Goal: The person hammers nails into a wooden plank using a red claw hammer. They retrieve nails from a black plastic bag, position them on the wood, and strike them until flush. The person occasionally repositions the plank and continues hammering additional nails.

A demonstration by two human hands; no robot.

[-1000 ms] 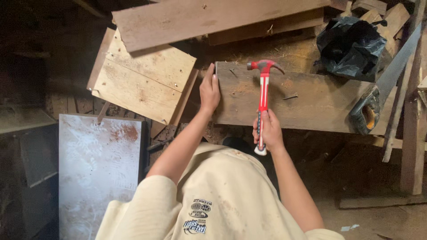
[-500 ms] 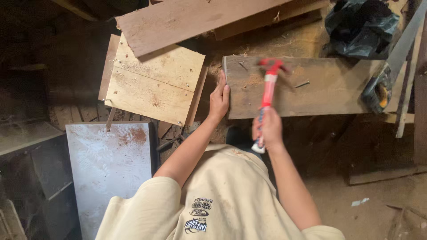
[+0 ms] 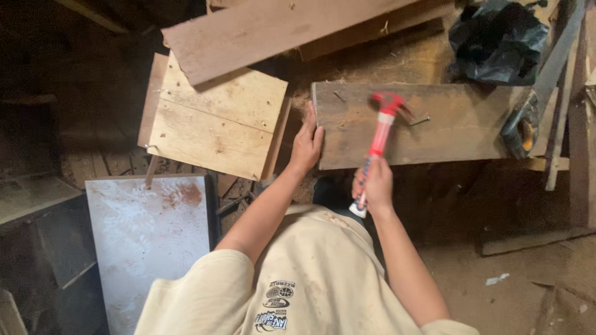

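Over the plank (image 3: 434, 133), right hand (image 3: 372, 186) gripping red hammer (image 3: 379, 139), left hand (image 3: 307, 142) flat on its end

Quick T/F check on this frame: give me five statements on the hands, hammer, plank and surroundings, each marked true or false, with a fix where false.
1. The right hand grips a red-handled claw hammer. True.
2. The left hand holds a nail upright on the plank. False: it lies flat against the left end of the weathered plank, holding nothing.
3. The hammer head is over the plank, near a bent nail. True.
4. A black plastic bag lies beyond the plank's far right part. True.
5. The pale square board panel sits to the right of the plank. False: it is to the plank's left, with a white sheet nearer the person.
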